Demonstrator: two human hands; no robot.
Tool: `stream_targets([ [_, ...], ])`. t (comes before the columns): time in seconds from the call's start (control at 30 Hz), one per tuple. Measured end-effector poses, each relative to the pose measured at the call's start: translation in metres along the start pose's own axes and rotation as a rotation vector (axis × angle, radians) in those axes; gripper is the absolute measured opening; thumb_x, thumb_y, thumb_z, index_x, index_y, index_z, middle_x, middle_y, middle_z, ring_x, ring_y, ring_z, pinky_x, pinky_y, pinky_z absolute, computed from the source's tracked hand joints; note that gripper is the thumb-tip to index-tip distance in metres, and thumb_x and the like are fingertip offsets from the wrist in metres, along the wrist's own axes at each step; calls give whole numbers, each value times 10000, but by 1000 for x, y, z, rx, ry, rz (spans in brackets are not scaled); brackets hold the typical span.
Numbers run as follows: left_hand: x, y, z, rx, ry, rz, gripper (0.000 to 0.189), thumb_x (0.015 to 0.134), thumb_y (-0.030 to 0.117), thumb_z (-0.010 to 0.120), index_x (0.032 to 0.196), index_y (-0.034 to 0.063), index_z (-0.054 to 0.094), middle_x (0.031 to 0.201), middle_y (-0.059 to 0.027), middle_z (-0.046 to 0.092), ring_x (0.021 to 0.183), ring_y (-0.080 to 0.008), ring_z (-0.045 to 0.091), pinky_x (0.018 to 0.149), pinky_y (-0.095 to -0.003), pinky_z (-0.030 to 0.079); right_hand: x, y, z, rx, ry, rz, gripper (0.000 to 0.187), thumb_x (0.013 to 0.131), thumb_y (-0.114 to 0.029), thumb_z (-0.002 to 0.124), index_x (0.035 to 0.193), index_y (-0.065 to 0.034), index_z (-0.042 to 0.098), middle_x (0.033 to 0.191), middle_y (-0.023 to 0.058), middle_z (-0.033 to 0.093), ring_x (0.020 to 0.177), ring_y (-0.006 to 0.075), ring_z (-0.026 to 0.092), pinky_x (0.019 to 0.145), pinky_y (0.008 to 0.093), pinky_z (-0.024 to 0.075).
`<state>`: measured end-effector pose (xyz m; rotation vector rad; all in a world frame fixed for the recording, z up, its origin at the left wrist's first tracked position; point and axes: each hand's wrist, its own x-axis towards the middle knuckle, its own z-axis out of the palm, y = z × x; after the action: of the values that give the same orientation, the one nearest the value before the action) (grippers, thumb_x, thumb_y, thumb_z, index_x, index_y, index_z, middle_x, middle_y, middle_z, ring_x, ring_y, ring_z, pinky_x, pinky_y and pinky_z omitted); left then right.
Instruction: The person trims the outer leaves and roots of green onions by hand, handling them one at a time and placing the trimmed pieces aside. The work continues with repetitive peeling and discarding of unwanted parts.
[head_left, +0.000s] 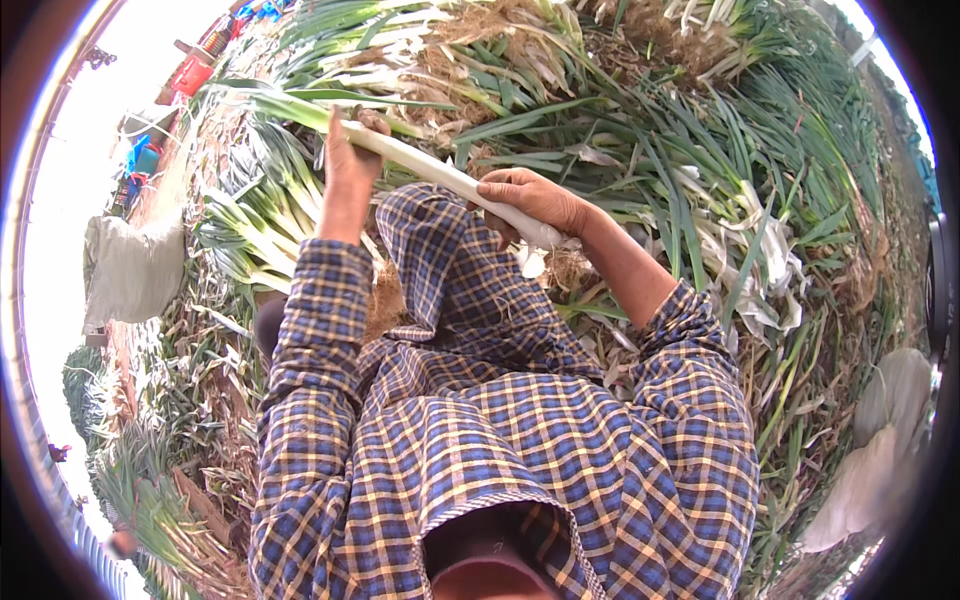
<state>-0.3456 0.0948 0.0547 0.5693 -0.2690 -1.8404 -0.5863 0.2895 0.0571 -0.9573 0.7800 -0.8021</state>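
Note:
A long leek (442, 171) with a white shaft and green leaves lies slanted across both hands, leaves at the upper left and root end at the lower right. My left hand (352, 154) grips it where the white turns to green, thumb on top. Near the root end, my right hand (529, 199) holds the white shaft, thumb along it and fingers curled beneath. Brown roots (566, 268) show just below the bulb end. Beside my left forearm lies a bunch of peeled leeks (259, 232), leaves towards the left.
Piles of untrimmed leeks (795, 142) with dry roots spread ahead and to the right. Stripped leaves (765, 285) litter the ground at right. A pale sack (135, 262) stands at left, with a red container (192, 75) farther off. More leeks (157, 502) lie at lower left.

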Motion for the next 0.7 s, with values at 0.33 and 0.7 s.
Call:
stream_targets([
  [0.33,69,-28,-70,-34,305,-132,305,945,334,627,802,114,473,581,26,420,466,-115,412,435,-278,394,-112,41,51,297,344,232,524,1006,-553,395,925,-71,583,589,-19,457,444,63,383,391,244,275],
  [0.7,87,-23,-93,-66,343,204,270,939,310,640,829,110,495,599,-23,474,464,-174,438,449,-354,422,-297,43,-74,-1745,1267,915,550,897,-426,647,1257,-22,551,1183,194,616,1083,316,602,892,419,499],
])
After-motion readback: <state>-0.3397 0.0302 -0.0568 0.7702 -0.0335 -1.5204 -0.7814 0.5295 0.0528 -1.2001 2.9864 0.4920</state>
